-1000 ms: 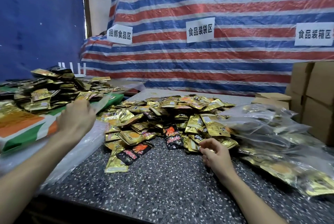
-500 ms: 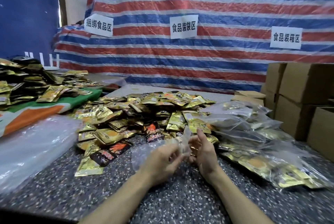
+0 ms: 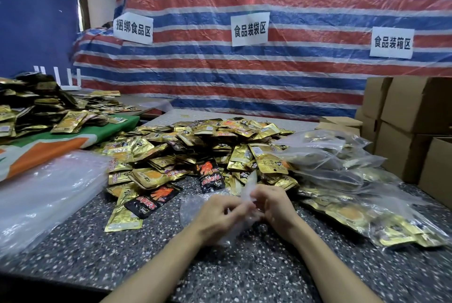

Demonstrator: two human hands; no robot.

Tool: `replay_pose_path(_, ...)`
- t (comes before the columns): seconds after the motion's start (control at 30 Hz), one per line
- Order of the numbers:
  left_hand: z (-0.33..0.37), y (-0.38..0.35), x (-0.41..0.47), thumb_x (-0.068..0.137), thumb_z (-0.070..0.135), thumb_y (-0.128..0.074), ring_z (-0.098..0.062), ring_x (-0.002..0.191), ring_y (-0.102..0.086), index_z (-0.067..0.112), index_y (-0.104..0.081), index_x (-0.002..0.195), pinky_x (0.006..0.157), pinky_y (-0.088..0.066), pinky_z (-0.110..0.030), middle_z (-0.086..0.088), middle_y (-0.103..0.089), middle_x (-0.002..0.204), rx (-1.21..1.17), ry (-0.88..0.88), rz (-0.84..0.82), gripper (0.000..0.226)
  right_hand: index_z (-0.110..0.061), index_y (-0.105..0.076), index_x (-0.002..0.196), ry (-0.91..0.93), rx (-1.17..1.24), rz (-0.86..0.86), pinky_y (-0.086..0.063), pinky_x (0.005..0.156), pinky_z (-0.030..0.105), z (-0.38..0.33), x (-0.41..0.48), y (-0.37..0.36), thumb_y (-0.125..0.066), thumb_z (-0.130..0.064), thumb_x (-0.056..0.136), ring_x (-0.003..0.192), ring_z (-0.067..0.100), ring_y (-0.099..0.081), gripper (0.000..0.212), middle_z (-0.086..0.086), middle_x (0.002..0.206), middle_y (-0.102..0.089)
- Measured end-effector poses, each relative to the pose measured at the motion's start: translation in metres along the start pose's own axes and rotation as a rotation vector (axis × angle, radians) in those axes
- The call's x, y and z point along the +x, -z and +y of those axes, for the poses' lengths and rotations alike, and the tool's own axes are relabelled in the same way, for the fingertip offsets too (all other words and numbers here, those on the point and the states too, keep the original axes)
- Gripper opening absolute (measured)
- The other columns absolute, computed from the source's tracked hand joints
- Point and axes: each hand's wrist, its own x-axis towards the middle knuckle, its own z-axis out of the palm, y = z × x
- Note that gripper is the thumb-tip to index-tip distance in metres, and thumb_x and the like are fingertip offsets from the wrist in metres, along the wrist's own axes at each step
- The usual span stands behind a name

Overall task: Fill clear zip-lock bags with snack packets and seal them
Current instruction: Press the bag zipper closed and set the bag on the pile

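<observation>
1. Your left hand (image 3: 217, 214) and right hand (image 3: 276, 207) each pinch an empty bag (image 3: 248, 185), fingers curled on its film, apparently at the mouth.
2. Packets (image 3: 195, 151) lie at 12 o'clock of the bag and filled bags (image 3: 342, 180) at 3 o'clock.
3. Risk: the thin lips may cling together or slip from your fingertips, so the mouth fails to open.

Glossy gold foil packets (image 3: 195, 146), clear crinkled plastic bag (image 3: 193, 209), speckled stone tabletop (image 3: 244, 266)
</observation>
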Motion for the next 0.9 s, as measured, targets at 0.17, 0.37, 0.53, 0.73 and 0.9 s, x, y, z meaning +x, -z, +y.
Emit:
replay_pose_path(0.17,-0.003,0.007,0.006,0.068,0.085,-0.053,-0.018,0.049,-0.050,0.002,-0.063,0.069,0.048,-0.037,-0.022,-0.009,-0.059,0.061,-0.423,0.213,0.210,0.084,-0.007,-0.075,0.077,0.018,-0.013,-0.179,-0.037,0.045,0.021,0.001,-0.004,-0.001,-0.075,-0.015,0.072,0.052,0.015,-0.051,0.010,0.009,0.067,-0.062)
replay_pose_path(0.37,-0.004,0.007,0.008,0.094,0.021,-0.062,-0.023,0.062,-0.059,0.004,-0.068,0.079,0.053,-0.045,-0.025,-0.010,-0.064,0.072,-0.322,0.220,0.224,0.023,-0.006,-0.075,0.076,0.034,-0.101,-0.218,-0.036,0.041,0.018,-0.002,-0.009,-0.005,-0.078,-0.025,0.077,0.048,0.014,-0.051,0.019,0.008,0.064,-0.065)
replay_pose_path(0.53,-0.007,0.009,0.008,0.099,0.022,-0.055,-0.015,0.048,-0.046,0.013,-0.057,0.061,0.050,-0.040,-0.021,0.001,-0.050,0.054,-0.434,0.310,0.433,0.039,-0.015,-0.062,0.055,0.028,-0.060,0.115,-0.026,0.040,0.019,-0.009,-0.008,0.001,-0.061,-0.021,0.072,0.041,0.014,-0.034,0.018,0.000,0.048,-0.046)
replay_pose_path(0.73,-0.010,0.013,0.008,0.098,0.016,-0.054,-0.016,0.046,-0.047,0.020,-0.058,0.054,0.042,-0.038,-0.024,-0.002,-0.054,0.054,-0.542,0.300,0.530,0.044,-0.013,-0.047,0.070,0.168,-0.267,0.630,-0.037,0.064,0.033,-0.012,-0.005,0.012,-0.067,0.008,0.067,0.075,0.021,-0.046,0.029,0.005,0.081,-0.056)
replay_pose_path(0.9,-0.014,0.011,0.010,0.100,0.024,-0.052,-0.015,0.045,-0.043,0.017,-0.053,0.060,0.044,-0.035,-0.024,0.002,-0.049,0.053,-0.528,0.345,0.478,0.040,-0.019,-0.074,0.092,0.625,-0.451,0.338,-0.049,0.080,0.024,-0.017,-0.017,0.004,-0.066,0.004,0.081,0.103,0.003,-0.057,0.027,-0.005,0.114,-0.061)
